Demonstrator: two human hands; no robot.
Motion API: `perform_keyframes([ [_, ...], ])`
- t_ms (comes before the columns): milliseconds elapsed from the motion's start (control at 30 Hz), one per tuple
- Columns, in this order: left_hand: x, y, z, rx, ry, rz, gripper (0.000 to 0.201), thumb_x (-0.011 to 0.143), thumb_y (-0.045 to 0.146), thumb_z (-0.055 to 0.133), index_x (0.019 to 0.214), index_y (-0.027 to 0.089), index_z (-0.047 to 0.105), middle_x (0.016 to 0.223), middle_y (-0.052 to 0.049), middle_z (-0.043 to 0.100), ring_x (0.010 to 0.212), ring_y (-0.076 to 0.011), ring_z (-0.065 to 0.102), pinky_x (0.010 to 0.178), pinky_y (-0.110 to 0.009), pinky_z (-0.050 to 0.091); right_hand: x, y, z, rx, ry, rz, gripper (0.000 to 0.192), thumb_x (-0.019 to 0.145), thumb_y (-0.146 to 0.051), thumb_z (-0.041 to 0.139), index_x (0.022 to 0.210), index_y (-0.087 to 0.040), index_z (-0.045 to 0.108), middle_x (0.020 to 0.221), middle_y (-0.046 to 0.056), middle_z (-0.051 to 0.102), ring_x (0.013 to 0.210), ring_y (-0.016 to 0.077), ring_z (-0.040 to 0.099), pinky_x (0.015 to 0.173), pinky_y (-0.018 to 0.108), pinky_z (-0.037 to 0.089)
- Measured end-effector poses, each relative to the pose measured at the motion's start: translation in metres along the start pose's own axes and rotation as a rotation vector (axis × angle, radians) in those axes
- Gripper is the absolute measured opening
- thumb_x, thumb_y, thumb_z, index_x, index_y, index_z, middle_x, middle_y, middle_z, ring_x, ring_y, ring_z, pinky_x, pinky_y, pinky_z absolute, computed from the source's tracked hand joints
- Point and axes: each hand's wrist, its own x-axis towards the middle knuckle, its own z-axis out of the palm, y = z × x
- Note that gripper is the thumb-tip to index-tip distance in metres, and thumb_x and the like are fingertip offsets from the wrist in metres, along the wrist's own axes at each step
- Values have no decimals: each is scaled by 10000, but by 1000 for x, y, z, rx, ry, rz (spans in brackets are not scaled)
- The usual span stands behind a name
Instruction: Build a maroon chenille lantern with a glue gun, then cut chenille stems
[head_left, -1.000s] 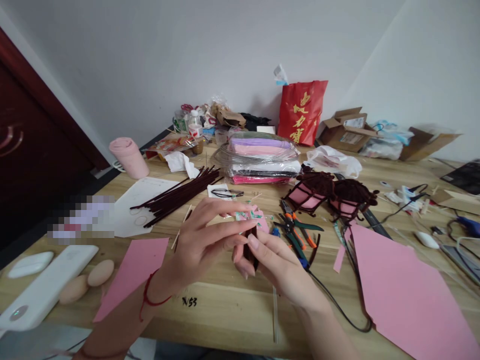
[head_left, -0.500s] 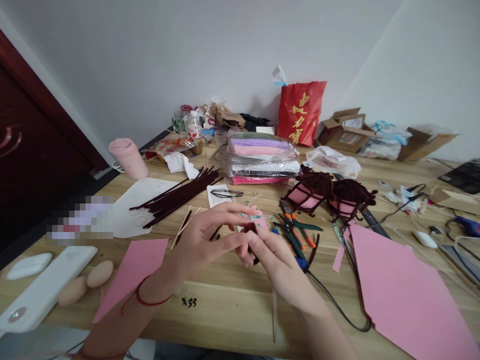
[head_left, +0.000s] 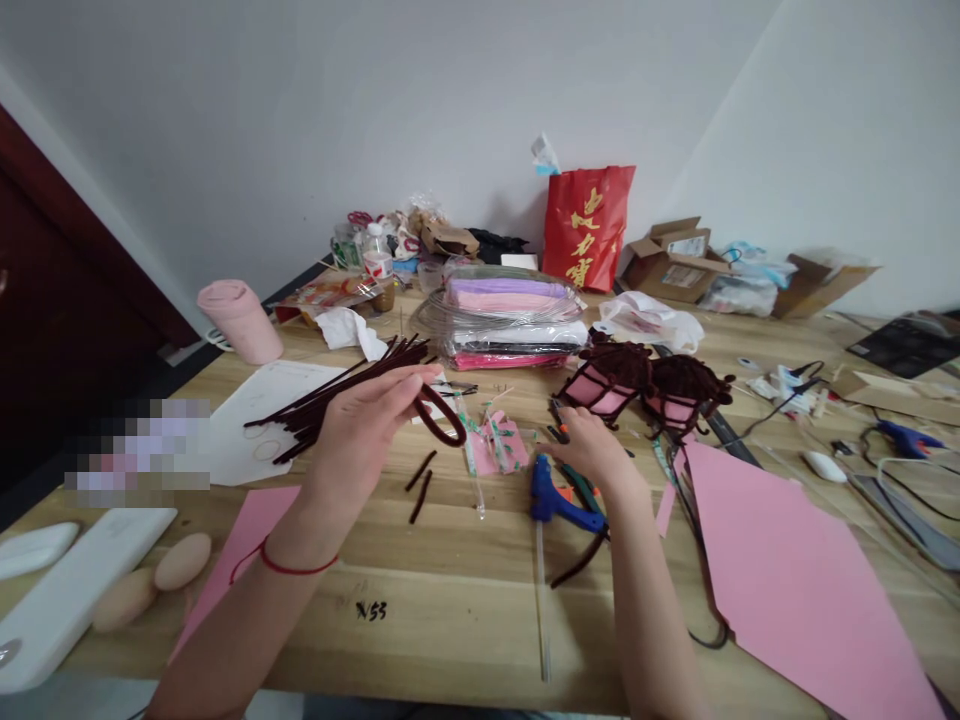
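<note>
Left hand (head_left: 360,425) raised above the tabletop (head_left: 450,590), grip pinched on a dark brown pipe cleaner (head_left: 442,420). The cleaner is bent into a loop that hangs out to the right of the fingers (head_left: 409,380), clear of the wood. A red cord circles the left wrist.

Right hand (head_left: 592,450) lies low over the pliers (head_left: 581,480), palm down, fingers curled onto the handles; whether the grip has closed on them I cannot tell, since the hand hides the contact. Blue glue gun (head_left: 551,498) rests just beside that hand, on its left, with a clear glue stick (head_left: 541,600) running from it toward the near edge.

2 short brown pipe-cleaner pieces (head_left: 420,485) lie on the wood below the loop. Pink paper scraps (head_left: 502,445) sit between the 2 hands.

Behind the left hand: a bundle of long brown pipe cleaners (head_left: 330,400) lying partly on a white sheet (head_left: 255,420). Behind the right hand: 2 small pink lanterns (head_left: 645,385) with brown trim, side by side. Large pink sheet (head_left: 795,580) at right; a smaller pink sheet (head_left: 240,540) under the left forearm. Red bag (head_left: 589,225) stands at the wall.
</note>
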Motion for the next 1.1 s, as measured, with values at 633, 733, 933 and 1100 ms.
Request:
perform_keyframes([
  [633,10,2,-9,-350,129,-99,129,753,282,799,793,173,741,819,10,742,672,-72,667,622,-159,544,38,61,24,-145,-63,188,539,614,-240,713,1136,-142,614,1193,221,605,1230,449,504,970,596,397],
  [733,9,2,-9,-313,86,-107,186,716,331,827,771,175,742,759,13,721,687,-80,661,585,-151,520,24,53,2,-96,-1,22,549,682,-268,662,1211,-137,597,1240,208,605,1267,405,481,1053,516,366],
  [933,8,1,-6,-295,-35,-192,255,648,355,873,754,159,748,718,5,702,625,-86,633,536,-166,504,-12,-1,-16,303,181,-665,618,667,-95,505,1279,-171,497,1212,119,596,1128,272,569,993,426,447],
  [1100,6,0,-2,-284,-146,-276,216,684,326,852,719,148,736,695,-14,698,611,-102,631,591,-202,535,-42,-49,-11,301,245,-919,646,594,-64,548,1222,-184,448,1194,125,532,1152,309,471,1016,494,411],
])
